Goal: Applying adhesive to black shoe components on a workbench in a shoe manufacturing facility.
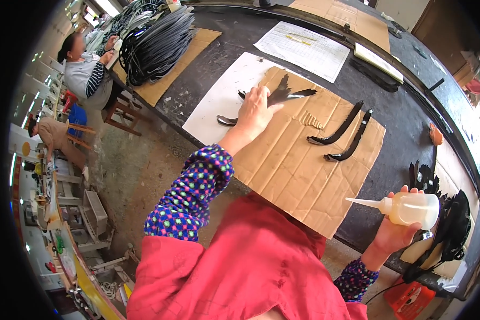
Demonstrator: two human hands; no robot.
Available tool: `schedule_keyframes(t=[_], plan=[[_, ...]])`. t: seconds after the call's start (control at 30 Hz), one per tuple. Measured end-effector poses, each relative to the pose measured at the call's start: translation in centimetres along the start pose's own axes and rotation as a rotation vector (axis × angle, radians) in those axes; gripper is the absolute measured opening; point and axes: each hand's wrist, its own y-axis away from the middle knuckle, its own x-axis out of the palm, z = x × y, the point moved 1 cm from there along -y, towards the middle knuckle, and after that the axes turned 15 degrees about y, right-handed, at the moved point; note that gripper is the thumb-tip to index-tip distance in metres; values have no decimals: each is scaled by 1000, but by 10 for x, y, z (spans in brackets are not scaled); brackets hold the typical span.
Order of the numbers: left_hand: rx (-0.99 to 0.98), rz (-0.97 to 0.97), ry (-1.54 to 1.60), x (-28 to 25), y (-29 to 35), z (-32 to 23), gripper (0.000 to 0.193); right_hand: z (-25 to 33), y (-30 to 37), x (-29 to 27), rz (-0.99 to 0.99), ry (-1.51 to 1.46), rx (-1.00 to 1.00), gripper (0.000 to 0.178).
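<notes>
My left hand [254, 111] reaches out over a brown cardboard sheet [288, 165] and grips several thin black curved strips [288, 95] that fan out past my fingers. My right hand [397, 226] holds a clear squeeze bottle [410, 209] of pale liquid, its long white nozzle pointing left, off the near edge of the cardboard. Two more black curved strips [342, 133] lie side by side on the cardboard, to the right of my left hand.
A white paper sheet [218, 101] lies under the cardboard's left end on the dark worktable [410, 122]. A printed form [303, 50] lies further back. A big bundle of black strips [154, 45] rests at the far left beside a seated person [82, 69]. More black parts [448, 218] sit at right.
</notes>
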Motion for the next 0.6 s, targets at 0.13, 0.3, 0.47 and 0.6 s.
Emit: schedule_keyframes(t=[0.13,0.3,0.47,0.6], plan=[[-59,19,82,2,-7,11,36,0,-1,5,17,-9,-6,87],[-119,134,92,-3,-16,14,32,-3,-1,6,29,-35,5,86],[10,163,-17,-1,-13,12,25,-3,0,6,24,-45,17,86],[451,59,-303,-9,-8,-2,10,-2,1,-2,-3,-47,3,85]])
